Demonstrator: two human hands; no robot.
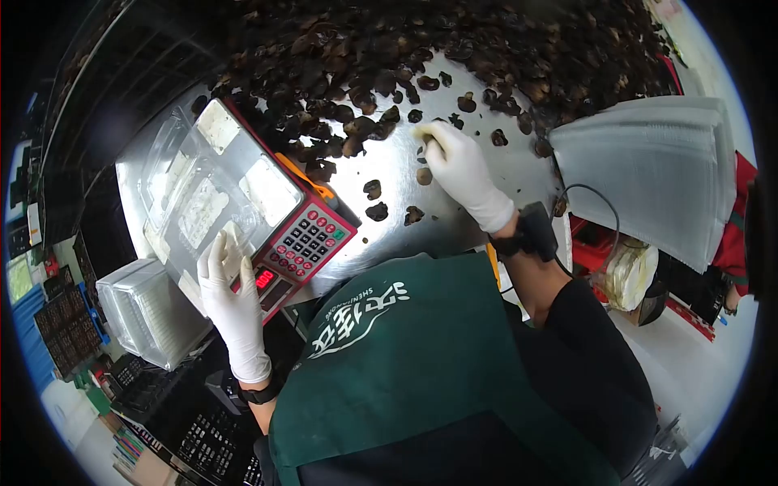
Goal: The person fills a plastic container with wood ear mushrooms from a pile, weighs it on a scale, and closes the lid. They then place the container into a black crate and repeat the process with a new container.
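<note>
My left hand [229, 304], in a white glove, is at the near edge of a clear plastic tray [203, 206] lying on a red digital scale [312, 243]. Its fingers are stretched and apart, with the fingertips over the tray's rim. My right hand [463, 174], also gloved, is above the metal table [348, 174] with its fingers curled into a pinch. What the pinch holds, if anything, I cannot tell. Around it lie loose dark wood ear mushrooms [377, 212], and a large heap of wood ear mushrooms [348, 49] covers the far side.
A stack of clear plastic trays [154, 316] stands left of the scale. On the right is a tall stack of clear plastic sheets or lids [640, 178]. An orange-handled tool [304, 174] lies along the scale's far edge. Another person's red sleeve [736, 223] shows at far right.
</note>
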